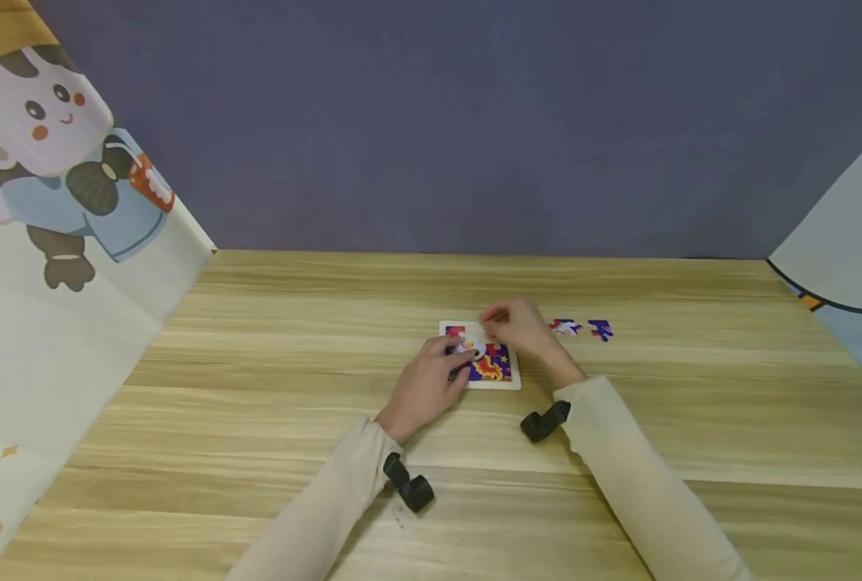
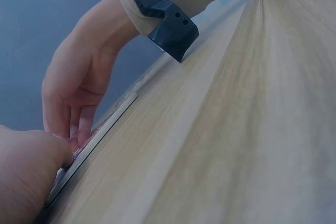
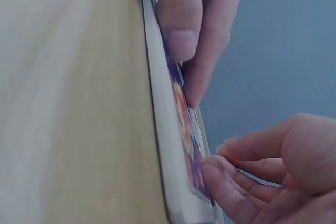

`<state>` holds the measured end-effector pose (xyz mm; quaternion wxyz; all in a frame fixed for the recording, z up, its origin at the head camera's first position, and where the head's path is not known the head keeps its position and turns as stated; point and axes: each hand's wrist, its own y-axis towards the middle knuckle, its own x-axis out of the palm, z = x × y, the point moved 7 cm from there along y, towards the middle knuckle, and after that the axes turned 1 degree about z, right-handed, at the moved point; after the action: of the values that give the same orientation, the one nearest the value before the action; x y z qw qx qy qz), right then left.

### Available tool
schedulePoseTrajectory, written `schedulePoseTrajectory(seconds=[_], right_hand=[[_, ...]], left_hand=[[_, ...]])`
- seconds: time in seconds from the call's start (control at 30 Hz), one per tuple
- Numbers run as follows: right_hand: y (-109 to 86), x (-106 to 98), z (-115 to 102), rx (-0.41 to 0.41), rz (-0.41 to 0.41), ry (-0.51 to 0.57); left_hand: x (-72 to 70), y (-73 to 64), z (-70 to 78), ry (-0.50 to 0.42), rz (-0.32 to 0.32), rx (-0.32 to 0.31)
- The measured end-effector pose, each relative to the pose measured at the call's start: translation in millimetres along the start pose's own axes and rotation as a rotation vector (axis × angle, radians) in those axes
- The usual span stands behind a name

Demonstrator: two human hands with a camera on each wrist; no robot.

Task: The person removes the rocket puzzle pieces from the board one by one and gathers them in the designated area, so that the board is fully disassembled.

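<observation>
Nearest us, two pale sleeves bear black wrist cameras. Beyond them, our left hand has its fingers extended, touching the puzzle tray, a white-bordered board with a purple, red and yellow picture. Our right hand bends over its upper right, fingertips drawn together; we cannot tell whether they pinch anything. To the right, two loose pieces lie on the wood-grained desk. Behind stands a dark blue-grey wall.
</observation>
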<state>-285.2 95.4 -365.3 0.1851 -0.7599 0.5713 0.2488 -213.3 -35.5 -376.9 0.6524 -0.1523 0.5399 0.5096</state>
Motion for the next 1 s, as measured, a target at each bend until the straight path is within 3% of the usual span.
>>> schedulePoseTrajectory(seconds=[1.0], right_hand=[[10.9,13,-12,-0.071,-0.115,-0.172]], left_hand=[[1.7,9.5,-1.0,0.010,-0.003,-0.023]])
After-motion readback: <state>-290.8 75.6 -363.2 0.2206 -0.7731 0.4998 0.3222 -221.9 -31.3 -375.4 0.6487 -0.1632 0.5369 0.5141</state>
